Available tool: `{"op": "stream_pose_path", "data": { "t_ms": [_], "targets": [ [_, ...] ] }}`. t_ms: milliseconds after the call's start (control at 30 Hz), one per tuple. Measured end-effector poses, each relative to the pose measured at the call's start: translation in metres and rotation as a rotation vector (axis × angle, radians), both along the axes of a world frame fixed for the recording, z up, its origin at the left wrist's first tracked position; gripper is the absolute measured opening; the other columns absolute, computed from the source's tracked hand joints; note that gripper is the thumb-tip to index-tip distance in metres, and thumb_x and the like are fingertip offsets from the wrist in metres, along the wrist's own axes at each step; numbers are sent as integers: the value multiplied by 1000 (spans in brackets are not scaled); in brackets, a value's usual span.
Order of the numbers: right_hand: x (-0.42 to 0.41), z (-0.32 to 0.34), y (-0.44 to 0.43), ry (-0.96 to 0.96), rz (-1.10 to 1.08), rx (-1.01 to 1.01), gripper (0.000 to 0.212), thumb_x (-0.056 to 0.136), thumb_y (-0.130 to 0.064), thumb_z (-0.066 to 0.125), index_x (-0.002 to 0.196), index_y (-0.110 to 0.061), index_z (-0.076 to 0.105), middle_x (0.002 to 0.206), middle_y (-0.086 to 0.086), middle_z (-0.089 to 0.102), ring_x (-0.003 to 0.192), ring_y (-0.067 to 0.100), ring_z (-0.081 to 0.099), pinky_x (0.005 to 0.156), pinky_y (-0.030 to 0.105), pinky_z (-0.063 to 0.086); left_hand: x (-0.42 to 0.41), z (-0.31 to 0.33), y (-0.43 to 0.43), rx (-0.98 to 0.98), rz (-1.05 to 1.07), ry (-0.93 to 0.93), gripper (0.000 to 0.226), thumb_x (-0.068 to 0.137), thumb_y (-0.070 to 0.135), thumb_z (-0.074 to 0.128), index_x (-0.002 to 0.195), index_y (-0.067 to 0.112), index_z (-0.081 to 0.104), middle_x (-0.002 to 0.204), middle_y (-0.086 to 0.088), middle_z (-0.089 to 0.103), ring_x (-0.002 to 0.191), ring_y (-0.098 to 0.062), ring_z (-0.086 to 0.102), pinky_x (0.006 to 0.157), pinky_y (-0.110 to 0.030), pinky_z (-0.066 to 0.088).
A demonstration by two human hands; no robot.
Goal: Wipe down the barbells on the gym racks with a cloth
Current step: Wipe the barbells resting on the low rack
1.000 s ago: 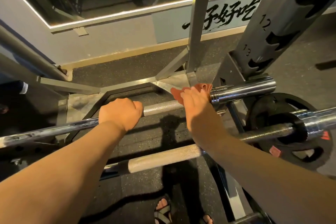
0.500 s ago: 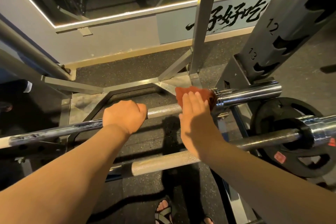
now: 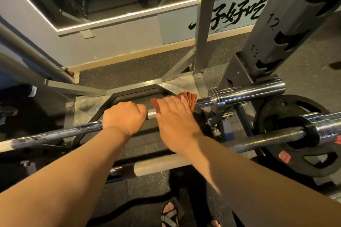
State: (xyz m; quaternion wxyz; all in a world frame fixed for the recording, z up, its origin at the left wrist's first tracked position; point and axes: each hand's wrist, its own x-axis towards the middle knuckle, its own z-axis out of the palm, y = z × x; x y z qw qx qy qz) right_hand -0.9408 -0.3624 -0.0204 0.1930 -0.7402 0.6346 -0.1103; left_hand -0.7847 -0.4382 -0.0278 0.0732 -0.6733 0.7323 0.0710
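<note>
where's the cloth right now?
Head view, centre: the cloth lies on the upper barbell under the right hand, between the left hand and the chrome collar.

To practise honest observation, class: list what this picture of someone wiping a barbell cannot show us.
Head view only:
Left end of the upper steel barbell: cut off by the frame edge.
Bar surface under the rust-red cloth: covered by cloth and right hand.
The red label on the black weight plate: too small to read.
Fingers of the left hand: curled out of sight round the bar.
</note>
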Motion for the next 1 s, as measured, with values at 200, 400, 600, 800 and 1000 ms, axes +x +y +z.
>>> {"op": "stream_pose_path", "data": {
  "t_ms": [200, 400, 600, 800, 1000],
  "targets": [
    [-71, 6, -6, 151, -8, 0, 39, 107, -31, 47, 140, -11, 49, 134, 5, 55, 122, 24, 47, 112, 39, 32, 1, 3, -1, 19, -28, -3, 42, 99, 36, 32, 70, 19, 57, 69, -1, 53, 68, -24, 53, 61, -32, 36],
    [-11, 0, -7, 98, -125, 74, 51, 108, -32, 32, 156, -16, 26, 145, 4, 44, 140, 27, 33, 124, 51, 1, 1, 0, -2, 17, -55, -59, 42, 99, 35, 29, 69, 20, 52, 67, 0, 49, 62, -20, 46, 52, -30, 28],
    [-42, 6, -6, 196, 126, 25, 49, 104, -27, 52, 149, -10, 42, 141, 5, 45, 134, 29, 40, 121, 51, 20, 1, -1, -2, 17, -13, -28, 44, 99, 38, 30, 69, 19, 56, 67, -2, 53, 62, -20, 49, 58, -32, 36],
    [-48, 6, 11, 117, -133, 93, 71, 103, -47, 39, 154, 2, 28, 152, 23, 38, 146, 39, 30, 125, 55, 16, 2, 1, 0, 26, -1, 0, 45, 99, 40, 31, 72, 19, 61, 69, -3, 57, 63, -20, 52, 60, -32, 40],
    [-35, 10, -10, 307, -188, 248, 70, 104, -58, 15, 153, -9, 24, 151, 23, 35, 144, 36, 27, 125, 52, -1, 2, -1, -1, 24, 9, -15, 44, 97, 38, 30, 70, 18, 59, 69, -3, 56, 62, -20, 48, 58, -32, 36]
  ]
}}
